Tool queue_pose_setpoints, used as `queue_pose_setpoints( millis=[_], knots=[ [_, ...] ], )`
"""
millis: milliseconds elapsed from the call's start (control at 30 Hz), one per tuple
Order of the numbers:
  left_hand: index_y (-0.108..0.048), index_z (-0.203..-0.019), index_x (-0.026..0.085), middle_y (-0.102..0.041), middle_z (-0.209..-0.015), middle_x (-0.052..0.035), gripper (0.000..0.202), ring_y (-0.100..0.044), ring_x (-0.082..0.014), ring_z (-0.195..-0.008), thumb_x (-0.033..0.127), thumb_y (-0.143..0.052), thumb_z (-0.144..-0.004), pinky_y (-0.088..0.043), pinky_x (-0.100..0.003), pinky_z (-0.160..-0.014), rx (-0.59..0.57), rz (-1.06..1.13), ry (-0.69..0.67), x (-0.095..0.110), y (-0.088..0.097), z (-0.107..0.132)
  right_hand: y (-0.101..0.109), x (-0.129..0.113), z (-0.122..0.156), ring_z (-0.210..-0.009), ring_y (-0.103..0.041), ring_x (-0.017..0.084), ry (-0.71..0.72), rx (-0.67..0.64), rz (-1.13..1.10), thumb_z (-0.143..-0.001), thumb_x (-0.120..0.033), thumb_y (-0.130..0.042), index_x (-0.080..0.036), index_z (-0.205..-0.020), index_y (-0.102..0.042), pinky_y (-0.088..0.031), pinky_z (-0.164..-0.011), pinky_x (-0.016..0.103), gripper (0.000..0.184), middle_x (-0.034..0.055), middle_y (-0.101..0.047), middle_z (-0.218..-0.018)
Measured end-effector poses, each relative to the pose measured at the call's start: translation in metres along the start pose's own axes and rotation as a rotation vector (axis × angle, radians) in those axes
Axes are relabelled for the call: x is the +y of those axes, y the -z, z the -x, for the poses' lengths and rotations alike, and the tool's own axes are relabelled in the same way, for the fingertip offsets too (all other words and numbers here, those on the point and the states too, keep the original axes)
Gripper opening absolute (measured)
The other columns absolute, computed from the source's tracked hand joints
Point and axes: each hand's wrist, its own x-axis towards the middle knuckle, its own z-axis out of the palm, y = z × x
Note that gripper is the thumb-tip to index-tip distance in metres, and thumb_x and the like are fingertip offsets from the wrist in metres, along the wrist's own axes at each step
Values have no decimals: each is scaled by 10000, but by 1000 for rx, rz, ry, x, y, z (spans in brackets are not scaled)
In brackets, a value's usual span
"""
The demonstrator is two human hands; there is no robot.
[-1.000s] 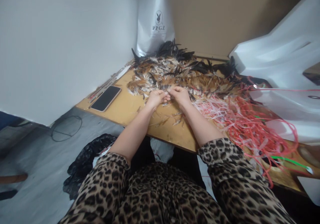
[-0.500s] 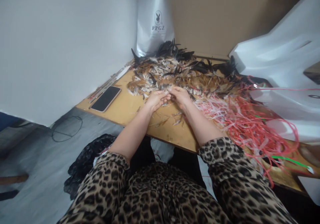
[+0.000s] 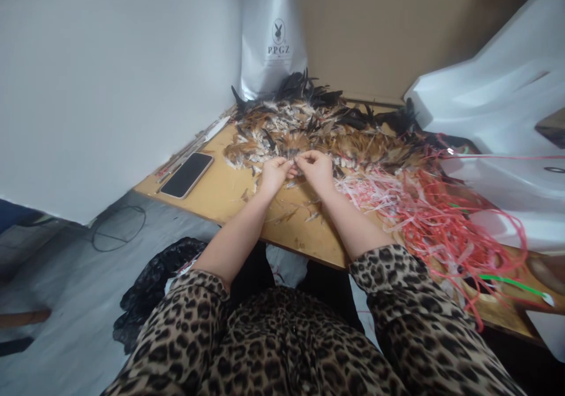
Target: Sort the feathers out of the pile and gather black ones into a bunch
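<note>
Brown and white, a small tuft of feathers (image 3: 295, 162) is pinched between the fingertips of both hands at the near edge of a large heap of brown, white and black feathers (image 3: 318, 128). The left hand (image 3: 273, 173) and the right hand (image 3: 316, 170) are held close together, knuckles up and fingers curled, just above the yellow-brown wooden table (image 3: 220, 193). The tuft is too small for its single quills to be told apart. A few loose feathers (image 3: 289, 213) are scattered on the board between the forearms, which are bare up to the leopard-print sleeves (image 3: 388, 266). A tangle of red and pink plastic strips (image 3: 424, 213) is spread just right of the right hand. A black smartphone (image 3: 187, 174) is laid flat near the table's left edge, well apart from the hands. A white plastic bag printed with a rabbit logo (image 3: 273, 37) is stood against the wall behind the heap.
</note>
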Motion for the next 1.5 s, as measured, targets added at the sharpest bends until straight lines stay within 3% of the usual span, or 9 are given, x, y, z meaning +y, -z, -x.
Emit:
queue_pose_setpoints(
  millis=[200,433,767,867,1000,1167,1300,1500],
  knots=[
    [-602,-640,89,-645,-604,-44,138,-568,-62,-483,179,-605,-745,-438,-164,-500,-5,32,16,1,0,1,0,-1,-2,-538,-471,104,-103,-1,-41,-650,-336,-584,-150,-603,-609,-364,-545,231,193,-12,-569,-560],
    [-603,-684,77,-654,-638,-46,95,-590,-52,-525,155,-631,-731,-435,-131,-496,-80,310,158,2,4,0,0,-2,-3,-471,-406,63,-286,-64,-379,-578,-353,-660,-146,-582,-567,-317,-494,205,227,-48,-513,-509],
    [-617,-722,67,-647,-635,-40,62,-578,-33,-516,102,-588,-764,-432,-104,-474,-235,418,297,2,9,-1,2,6,-6,-543,-488,77,-265,-143,-480,-548,-378,-717,-158,-630,-593,-395,-580,222,266,-40,-569,-595],
    [-608,-700,65,-641,-619,-39,75,-575,-35,-499,115,-603,-756,-430,-107,-464,-221,403,276,1,9,-1,2,2,-5,-536,-486,74,-310,-136,-547,-525,-361,-730,-158,-656,-604,-397,-570,220,273,-40,-572,-589],
    [-598,-682,70,-645,-617,-41,103,-579,-42,-502,150,-634,-735,-436,-121,-479,-111,338,191,1,8,-2,3,-5,-4,-495,-446,63,-359,-97,-564,-524,-355,-727,-152,-741,-639,-364,-517,211,310,-39,-567,-568],
    [-585,-653,75,-645,-616,-45,162,-580,-55,-496,203,-673,-700,-440,-145,-492,-74,232,112,2,5,0,2,-7,-2,-493,-440,63,-321,-81,-483,-540,-349,-722,-141,-684,-634,-354,-519,214,267,-30,-568,-559],
    [-591,-651,76,-647,-617,-45,148,-579,-57,-494,193,-658,-711,-434,-150,-489,-92,179,98,1,4,1,2,-6,-2,-522,-464,72,-283,-76,-460,-542,-334,-718,-147,-642,-626,-373,-546,221,231,-27,-580,-576],
    [-625,-697,77,-658,-649,-46,132,-580,-42,-525,203,-666,-707,-427,-133,-510,-216,236,166,1,7,2,4,-2,-3,-537,-491,76,-332,-130,-561,-505,-342,-744,-164,-654,-626,-398,-556,221,261,-35,-587,-589]
  ],
)
